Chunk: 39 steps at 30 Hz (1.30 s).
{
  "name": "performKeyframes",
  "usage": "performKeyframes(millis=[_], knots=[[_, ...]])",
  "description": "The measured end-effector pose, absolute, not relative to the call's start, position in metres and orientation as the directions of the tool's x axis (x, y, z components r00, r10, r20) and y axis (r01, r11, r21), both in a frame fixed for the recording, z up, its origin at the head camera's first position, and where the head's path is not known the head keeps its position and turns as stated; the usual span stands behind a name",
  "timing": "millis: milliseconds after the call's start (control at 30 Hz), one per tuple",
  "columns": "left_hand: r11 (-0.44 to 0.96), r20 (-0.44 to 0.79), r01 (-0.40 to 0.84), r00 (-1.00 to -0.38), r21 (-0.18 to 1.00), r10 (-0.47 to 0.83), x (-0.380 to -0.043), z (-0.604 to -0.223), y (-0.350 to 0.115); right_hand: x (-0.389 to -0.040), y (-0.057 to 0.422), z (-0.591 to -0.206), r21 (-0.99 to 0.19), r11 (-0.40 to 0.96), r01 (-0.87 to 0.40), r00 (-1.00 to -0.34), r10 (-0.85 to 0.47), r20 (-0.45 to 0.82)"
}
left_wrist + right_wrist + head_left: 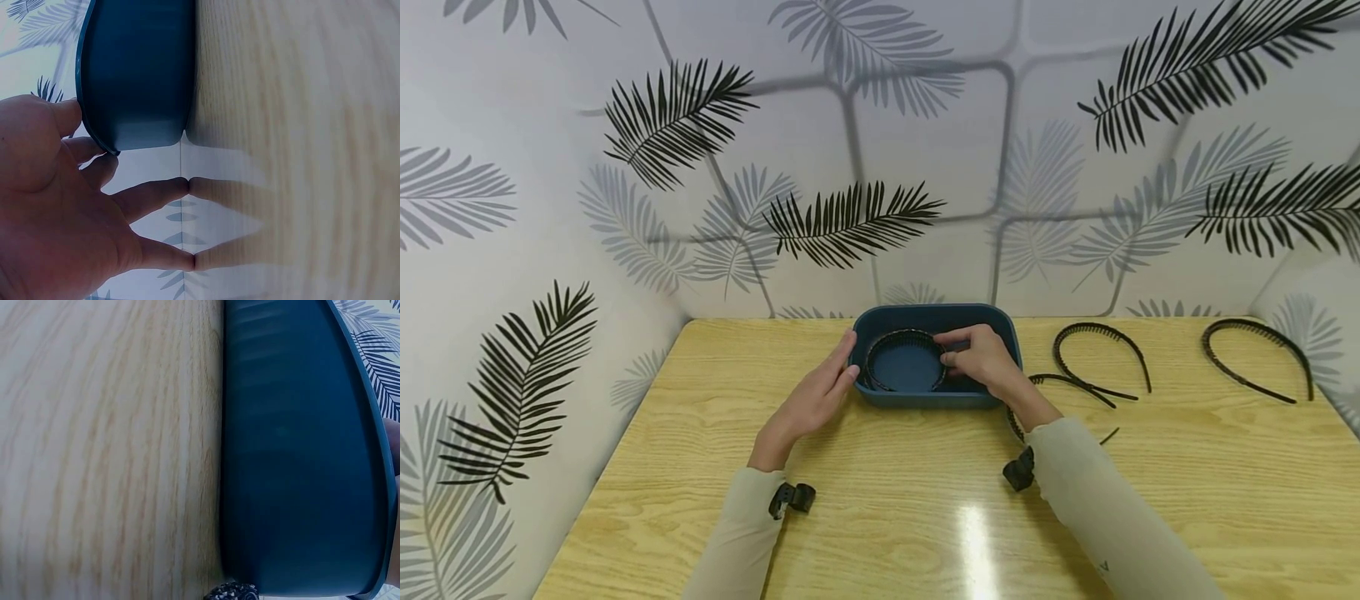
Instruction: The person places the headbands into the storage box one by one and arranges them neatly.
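Observation:
A dark blue oblong box (925,400) stands on the table with a dark headband (901,332) inside, towards its left end. My left hand (808,400) is at the box's left end. In the left wrist view its thumb and nearer fingers touch the rim, while the outer two fingers stretch to the tabletop. My right hand (981,358) reaches over the box's right side and pinches the right side of the headband. The right wrist view shows mostly the box's outer wall (300,456); only a sliver of a hand appears at its edge.
Right of the box lie a toothed black headband (1090,326) and another headband (1060,377), partly hidden by my right wrist. One more headband (1255,323) lies farther right. A patterned wall (820,150) rises behind the wooden table (865,500).

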<state>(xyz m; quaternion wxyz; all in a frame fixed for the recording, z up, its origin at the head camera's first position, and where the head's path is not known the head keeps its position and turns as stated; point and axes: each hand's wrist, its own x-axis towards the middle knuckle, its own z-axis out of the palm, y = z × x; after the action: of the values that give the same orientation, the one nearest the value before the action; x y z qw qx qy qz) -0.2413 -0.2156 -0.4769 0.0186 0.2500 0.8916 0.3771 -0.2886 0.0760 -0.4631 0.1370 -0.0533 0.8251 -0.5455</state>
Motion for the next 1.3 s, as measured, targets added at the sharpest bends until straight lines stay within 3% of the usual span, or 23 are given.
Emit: performKeyframes(millis=[633,1000,1300], knots=[[0.589,0.157,0.435,-0.873,0.681,0.462,-0.24,-0.477,-0.216,-0.289,0.077,-0.468,-0.93,0.366,0.037,-0.96,-0.244,-0.134],[0.587,0.146,0.431,-0.871,0.685,0.469,-0.239,-0.476,-0.215,-0.286,0.08,-0.468,-0.955,0.288,-0.066,-0.987,-0.162,0.019],[0.589,0.152,0.436,-0.871,0.681,0.468,-0.24,-0.474,-0.216,-0.28,0.09,-0.451,-0.965,0.209,-0.16,-0.972,-0.205,0.117]])
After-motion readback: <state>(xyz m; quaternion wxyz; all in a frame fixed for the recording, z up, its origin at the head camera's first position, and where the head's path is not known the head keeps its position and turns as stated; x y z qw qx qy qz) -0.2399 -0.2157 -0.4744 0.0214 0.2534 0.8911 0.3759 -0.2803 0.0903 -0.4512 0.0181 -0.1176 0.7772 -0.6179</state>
